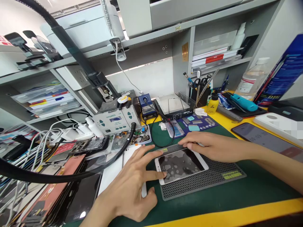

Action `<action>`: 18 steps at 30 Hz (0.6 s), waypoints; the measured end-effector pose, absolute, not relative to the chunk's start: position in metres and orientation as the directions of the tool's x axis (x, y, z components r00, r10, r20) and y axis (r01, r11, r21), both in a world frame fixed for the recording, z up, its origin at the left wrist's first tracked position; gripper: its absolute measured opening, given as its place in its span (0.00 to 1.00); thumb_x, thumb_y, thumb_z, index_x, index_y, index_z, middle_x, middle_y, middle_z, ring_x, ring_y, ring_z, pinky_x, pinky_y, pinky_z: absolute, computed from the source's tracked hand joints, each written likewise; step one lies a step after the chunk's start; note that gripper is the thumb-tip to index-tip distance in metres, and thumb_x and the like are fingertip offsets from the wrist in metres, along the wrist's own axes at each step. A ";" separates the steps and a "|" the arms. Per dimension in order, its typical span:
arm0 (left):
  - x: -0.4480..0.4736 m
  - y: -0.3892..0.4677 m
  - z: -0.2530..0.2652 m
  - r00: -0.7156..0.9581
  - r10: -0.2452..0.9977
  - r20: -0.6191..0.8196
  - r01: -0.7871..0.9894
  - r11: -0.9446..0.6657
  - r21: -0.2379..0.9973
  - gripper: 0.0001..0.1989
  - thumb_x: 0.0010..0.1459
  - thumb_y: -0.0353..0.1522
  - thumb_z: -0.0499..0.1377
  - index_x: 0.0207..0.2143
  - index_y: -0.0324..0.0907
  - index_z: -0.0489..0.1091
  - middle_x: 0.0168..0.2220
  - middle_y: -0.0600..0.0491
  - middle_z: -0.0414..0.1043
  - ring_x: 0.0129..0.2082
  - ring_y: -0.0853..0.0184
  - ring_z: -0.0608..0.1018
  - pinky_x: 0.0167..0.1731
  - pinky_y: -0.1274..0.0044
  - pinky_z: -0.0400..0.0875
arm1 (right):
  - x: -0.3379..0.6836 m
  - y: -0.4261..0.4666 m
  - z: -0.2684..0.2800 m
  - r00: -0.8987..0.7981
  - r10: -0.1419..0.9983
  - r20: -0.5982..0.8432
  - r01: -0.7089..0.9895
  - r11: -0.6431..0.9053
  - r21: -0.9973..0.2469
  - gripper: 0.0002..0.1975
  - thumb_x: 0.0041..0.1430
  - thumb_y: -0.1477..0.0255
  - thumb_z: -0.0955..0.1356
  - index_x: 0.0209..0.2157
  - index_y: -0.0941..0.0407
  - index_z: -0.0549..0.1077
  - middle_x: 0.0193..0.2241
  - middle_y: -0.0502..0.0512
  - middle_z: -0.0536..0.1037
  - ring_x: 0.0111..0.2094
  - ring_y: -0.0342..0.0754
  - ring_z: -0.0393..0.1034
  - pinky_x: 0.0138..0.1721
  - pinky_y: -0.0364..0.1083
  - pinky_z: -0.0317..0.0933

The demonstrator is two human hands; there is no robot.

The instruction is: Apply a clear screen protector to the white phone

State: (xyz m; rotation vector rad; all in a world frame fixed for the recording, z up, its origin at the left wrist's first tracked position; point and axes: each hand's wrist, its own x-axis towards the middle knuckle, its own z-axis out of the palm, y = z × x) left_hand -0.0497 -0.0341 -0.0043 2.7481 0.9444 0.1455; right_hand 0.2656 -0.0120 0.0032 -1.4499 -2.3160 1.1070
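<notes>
A white-framed smartphone (183, 165) lies face up on a grey perforated pad (172, 192); its dark screen carries pale, blotchy patches. My left hand (134, 179) is spread out at the phone's left side, its index fingertip on the screen near the left edge. Other fingers of that hand reach to the pad's upper left corner. At the phone's far right edge, my right hand (213, 145) has its thumb and fingers close together. Anything between those fingertips is hidden. Under the pad is a green work mat (201, 205).
Phone parts and screens (63, 186) pile up on the left beneath a black hose (78, 178). Behind are a rework station (115, 119), a parts tray (139, 135) and a black-framed device (175, 107). A phone (260, 135), yellow bottle (213, 104) and clear bottle (252, 78) stand or lie right.
</notes>
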 end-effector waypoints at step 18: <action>-0.042 -0.038 -0.008 0.790 0.613 -0.015 0.597 -0.763 0.245 0.40 0.41 0.29 0.59 0.60 0.58 0.70 0.74 0.59 0.47 0.73 0.45 0.47 0.68 0.44 0.43 | 0.265 -0.011 0.000 -0.510 0.838 -0.194 0.695 0.268 -0.668 0.25 0.71 0.52 0.59 0.59 0.49 0.72 0.58 0.58 0.72 0.55 0.60 0.69 0.53 0.54 0.64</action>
